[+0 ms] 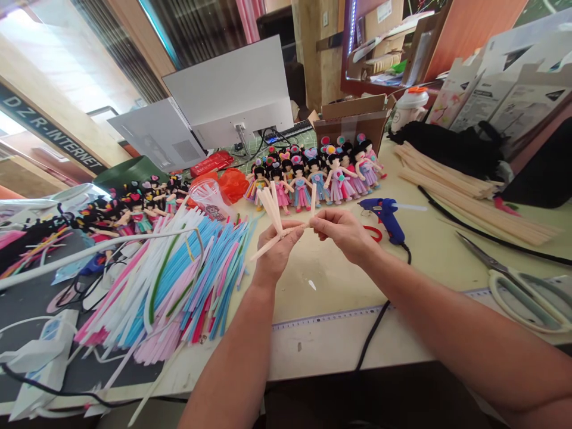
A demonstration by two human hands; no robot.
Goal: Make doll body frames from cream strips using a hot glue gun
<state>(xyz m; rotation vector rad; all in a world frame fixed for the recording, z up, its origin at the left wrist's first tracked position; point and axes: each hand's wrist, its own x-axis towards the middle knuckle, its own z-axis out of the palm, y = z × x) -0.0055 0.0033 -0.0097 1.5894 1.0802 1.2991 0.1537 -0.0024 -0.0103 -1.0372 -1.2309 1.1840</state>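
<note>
My left hand (276, 250) is closed round a small bunch of pale cream pipe cleaners (273, 208) that fan upward from my fingers. My right hand (342, 231) pinches one of these pale stems near its end, right beside the left hand's thumb, above the cream table (339, 280). Just behind my hands stands a row of small dolls (313, 173) in pink, blue and purple dresses. A blue glue gun (385, 215) lies right of my right hand.
A heap of blue, pink and white pipe cleaners (179, 280) lies at left, with more dolls (138, 208) behind it. Large scissors (522, 286) and a bundle of pale sticks (460, 185) are at right. Two monitors (232, 95), a cardboard box (353, 119) and a power strip (40, 351) surround the work area.
</note>
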